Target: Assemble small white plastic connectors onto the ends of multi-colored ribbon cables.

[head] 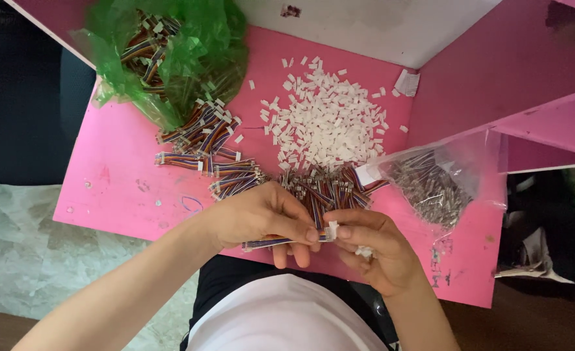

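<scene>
My left hand (261, 218) pinches a short multicoloured ribbon cable (268, 244) that runs across under its fingers. My right hand (373, 246) meets it at the cable's right end, where a small white plastic connector (332, 229) sits between thumb and fingers. A few more white connectors (364, 251) rest in the right palm. Both hands hover over the near edge of the pink table (118, 188). Just beyond the fingers lies a heap of ribbon cables (326, 188).
A pile of white connectors (329, 123) covers the table's middle. A green plastic bag (170, 52) spills cable bundles (203, 136) at the back left. A clear bag of wire pieces (433, 185) lies right, beside pink panels (515, 71).
</scene>
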